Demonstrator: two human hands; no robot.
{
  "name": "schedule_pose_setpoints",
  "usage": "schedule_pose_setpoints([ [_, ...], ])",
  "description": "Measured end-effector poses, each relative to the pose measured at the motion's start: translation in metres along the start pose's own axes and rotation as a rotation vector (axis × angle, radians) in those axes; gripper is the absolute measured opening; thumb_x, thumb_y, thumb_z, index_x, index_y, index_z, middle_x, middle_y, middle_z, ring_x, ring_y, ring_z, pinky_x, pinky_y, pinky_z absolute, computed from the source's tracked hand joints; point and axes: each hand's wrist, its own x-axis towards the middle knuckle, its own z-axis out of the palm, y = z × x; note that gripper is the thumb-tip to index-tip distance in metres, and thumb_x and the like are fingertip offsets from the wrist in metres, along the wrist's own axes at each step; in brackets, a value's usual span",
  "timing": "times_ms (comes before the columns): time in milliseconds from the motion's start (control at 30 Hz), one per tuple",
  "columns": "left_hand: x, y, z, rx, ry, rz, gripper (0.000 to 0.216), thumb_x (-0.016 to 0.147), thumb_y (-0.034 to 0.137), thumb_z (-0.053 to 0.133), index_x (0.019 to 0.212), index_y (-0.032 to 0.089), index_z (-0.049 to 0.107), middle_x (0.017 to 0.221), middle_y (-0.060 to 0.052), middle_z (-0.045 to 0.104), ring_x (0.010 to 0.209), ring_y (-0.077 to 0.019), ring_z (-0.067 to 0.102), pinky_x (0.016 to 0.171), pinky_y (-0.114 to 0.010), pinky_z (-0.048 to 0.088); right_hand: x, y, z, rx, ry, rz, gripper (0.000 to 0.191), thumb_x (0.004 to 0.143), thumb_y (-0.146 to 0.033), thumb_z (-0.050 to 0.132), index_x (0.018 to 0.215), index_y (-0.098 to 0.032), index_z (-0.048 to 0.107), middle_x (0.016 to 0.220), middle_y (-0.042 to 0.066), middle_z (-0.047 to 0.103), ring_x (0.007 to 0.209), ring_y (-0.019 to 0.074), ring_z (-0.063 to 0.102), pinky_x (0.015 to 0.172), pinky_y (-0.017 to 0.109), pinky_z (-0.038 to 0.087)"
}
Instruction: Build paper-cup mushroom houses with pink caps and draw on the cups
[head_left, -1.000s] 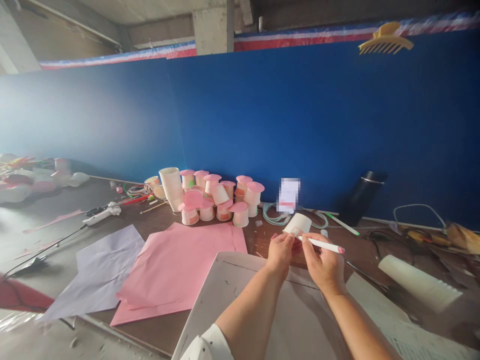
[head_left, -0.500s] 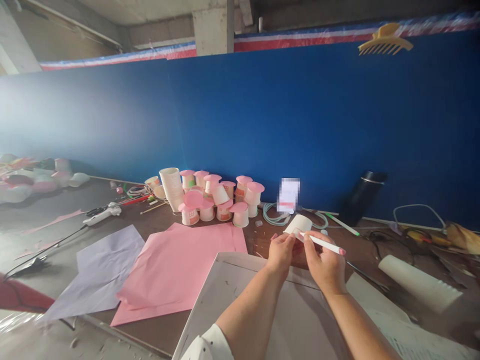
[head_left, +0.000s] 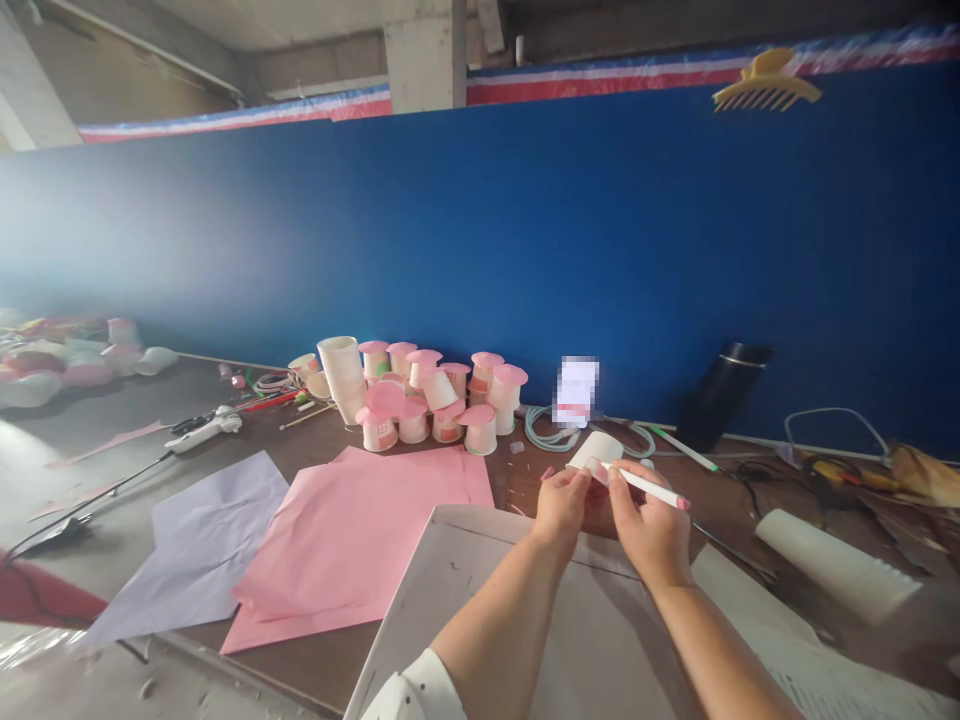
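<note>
A white paper cup (head_left: 598, 449) lies tipped on its side in my left hand (head_left: 561, 500), whose fingers are closed on it. My right hand (head_left: 654, 522) grips a white felt-tip pen (head_left: 651, 487) with a pink end. The pen's tip meets the cup's side, where faint pink lines show. Behind and to the left stand several paper cups with pink disc tops (head_left: 480, 428), some with windows and doors drawn on. A tall stack of plain cups (head_left: 343, 378) leans beside them.
Pink paper sheets (head_left: 375, 540) and lilac paper (head_left: 210, 530) lie left, with a glue gun (head_left: 206, 432) behind. A large white sheet (head_left: 480, 600) is under my forearms. To the right are a black bottle (head_left: 724, 395), a green-tipped marker (head_left: 684, 448) and another cup stack (head_left: 832, 565).
Both hands keep almost the same place, cup and pen still in them. The pen tip has shifted very slightly on the cup's side.
</note>
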Motion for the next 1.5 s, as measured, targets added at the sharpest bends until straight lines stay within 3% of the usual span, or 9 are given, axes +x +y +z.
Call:
schedule_pose_setpoints([
  [433,-0.001,0.001,0.001,-0.027,0.012,-0.005,0.057,0.055,0.068,0.084,0.070,0.015,0.068,0.069,-0.004,0.067,0.071,-0.0177,0.064,0.079,-0.033,0.052,-0.001,0.003,0.001,0.019,-0.040,0.123,0.044,0.096,-0.057,0.053,0.096,-0.017,0.072,0.092,0.013,0.076,0.084,0.0268,0.073,0.074,0.036,0.055],
  [700,-0.001,0.000,0.001,0.063,0.025,0.016,0.052,0.064,0.067,0.079,0.067,0.016,0.065,0.066,-0.003,0.062,0.069,-0.0167,0.060,0.077,-0.032,0.050,0.000,-0.001,-0.001,0.064,-0.069,0.139,0.045,0.095,-0.059,0.053,0.092,-0.018,0.072,0.088,0.013,0.075,0.083,0.0270,0.073,0.076,0.037,0.057],
  [1067,-0.018,0.023,0.013,0.113,0.078,0.021,0.052,0.060,0.067,0.077,0.055,0.019,0.057,0.057,0.002,0.048,0.061,-0.0131,0.048,0.083,-0.034,0.050,-0.004,-0.007,0.000,0.102,-0.137,0.153,0.038,0.095,-0.055,0.055,0.096,-0.020,0.071,0.096,0.012,0.077,0.088,0.0282,0.074,0.074,0.038,0.057],
  [1267,-0.013,0.016,0.010,0.064,0.094,0.015,0.045,0.066,0.059,0.078,0.059,0.018,0.062,0.061,-0.001,0.055,0.067,-0.0155,0.055,0.083,-0.034,0.050,-0.003,-0.008,-0.002,0.108,-0.142,0.157,0.040,0.094,-0.055,0.055,0.093,-0.019,0.072,0.090,0.012,0.077,0.082,0.0269,0.074,0.074,0.037,0.058],
  [1500,-0.008,0.010,0.006,0.078,0.085,0.033,0.044,0.069,0.056,0.077,0.058,0.018,0.059,0.060,0.002,0.052,0.061,-0.0113,0.049,0.079,-0.030,0.047,-0.002,-0.011,-0.003,0.074,-0.140,0.160,0.042,0.094,-0.057,0.054,0.092,-0.019,0.072,0.085,0.012,0.077,0.076,0.0267,0.074,0.070,0.037,0.058],
])
